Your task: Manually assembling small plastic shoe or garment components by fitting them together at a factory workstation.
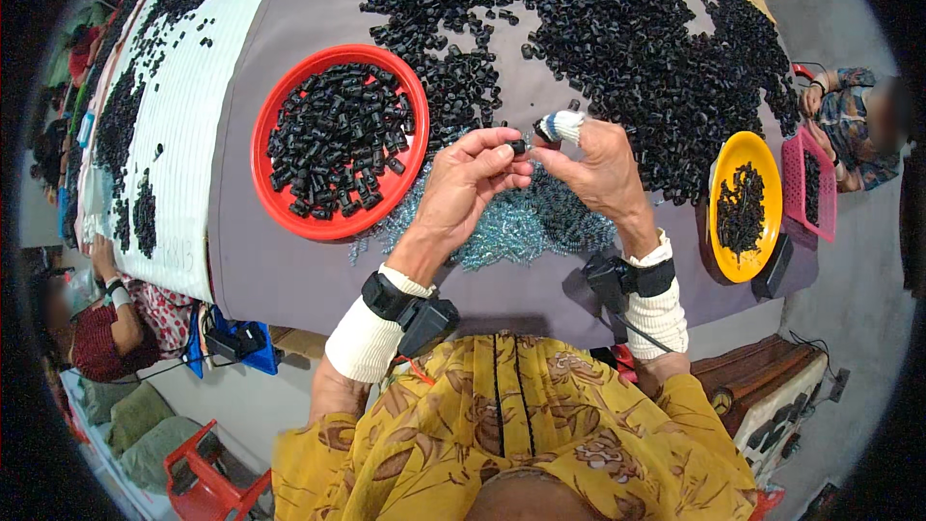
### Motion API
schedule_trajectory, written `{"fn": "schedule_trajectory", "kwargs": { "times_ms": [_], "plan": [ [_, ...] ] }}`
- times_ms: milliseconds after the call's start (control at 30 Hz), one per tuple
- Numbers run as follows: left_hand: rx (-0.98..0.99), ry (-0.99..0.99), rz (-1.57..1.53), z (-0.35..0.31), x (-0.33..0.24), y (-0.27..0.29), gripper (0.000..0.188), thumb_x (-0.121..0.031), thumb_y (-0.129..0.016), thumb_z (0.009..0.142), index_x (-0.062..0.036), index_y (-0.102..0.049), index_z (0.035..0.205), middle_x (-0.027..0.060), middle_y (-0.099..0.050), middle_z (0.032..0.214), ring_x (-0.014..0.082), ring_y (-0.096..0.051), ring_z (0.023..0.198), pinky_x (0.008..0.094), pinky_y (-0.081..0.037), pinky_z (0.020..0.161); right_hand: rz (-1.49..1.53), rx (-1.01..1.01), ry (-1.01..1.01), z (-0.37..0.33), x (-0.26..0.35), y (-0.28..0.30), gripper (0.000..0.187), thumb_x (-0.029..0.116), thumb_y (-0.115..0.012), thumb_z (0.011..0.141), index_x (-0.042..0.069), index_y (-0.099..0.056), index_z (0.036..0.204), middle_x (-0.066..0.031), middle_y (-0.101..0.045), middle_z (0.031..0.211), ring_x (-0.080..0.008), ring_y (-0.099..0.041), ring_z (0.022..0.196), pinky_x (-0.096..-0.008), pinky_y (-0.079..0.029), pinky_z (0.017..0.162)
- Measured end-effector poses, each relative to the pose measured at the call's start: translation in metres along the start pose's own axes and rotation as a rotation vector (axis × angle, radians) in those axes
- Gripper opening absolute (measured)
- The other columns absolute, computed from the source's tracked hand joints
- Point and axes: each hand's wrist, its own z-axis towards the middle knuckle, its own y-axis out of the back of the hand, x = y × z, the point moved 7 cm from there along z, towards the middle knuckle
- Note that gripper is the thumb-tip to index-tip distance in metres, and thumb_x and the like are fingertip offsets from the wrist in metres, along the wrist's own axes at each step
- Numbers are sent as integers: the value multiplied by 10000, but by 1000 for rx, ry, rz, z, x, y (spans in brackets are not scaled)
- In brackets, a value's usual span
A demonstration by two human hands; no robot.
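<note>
Piece (518,147), small & black, is up over mid-table, pinched btw. thumb & fingers of the L hand (461,178). R hand (603,174) is right beside it, fingers curled in, white wrap (563,126) on one finger; can't tell from here if it's gripping anything too. Below both: heap of clear bluish pcs. (502,232), twd. the near edge of the grey table (280,285). Red basin (262,154) w/ lots of black pcs. is just L of the hands, twd. the left edge. Big black pile (617,48) covers most of the way from the hands to the far edge. Yellow plate (770,188) w/ dark bits is nr. the right edge, pink basket (796,159) next to it, black box (772,268) nr. the near right corner. Co-worker (858,140) is past that edge, hand nr. the basket.
</note>
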Motion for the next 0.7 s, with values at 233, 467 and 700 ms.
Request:
{"fn": "schedule_trajectory", "kwargs": {
  "times_ms": [233, 467, 700],
  "plan": [
    [64, -51, 26, -1, 0, 0, 228, -64, -566, 905, 32, -558, 1112, 127, -635, 973, 203, -641, 857, 335, -548, 797, -81, 9, 111, 0, 19, 3, 99, 88, -658, 752, 10, -626, 803, -133, -624, 728, -278, -608, 655, -356, -475, 587],
    [-11, -244, 236, -3, -15, -12, 177, -32, -572, 889, 31, -572, 1055, 79, -644, 896, 135, -638, 792, 262, -542, 745, 3, -22, 1, -2, 18, 9, 89, 81, -675, 762, 20, -641, 818, -123, -640, 743, -253, -625, 653, -333, -484, 582],
    [-87, -371, 616, -10, -21, -15, 160, -56, -627, 844, 0, -640, 993, 29, -623, 840, 77, -581, 709, 218, -472, 615, 63, -36, -9, -4, 16, 8, 101, 68, -668, 770, 12, -650, 852, -131, -651, 767, -249, -649, 677, -315, -499, 599]
  ]
}}
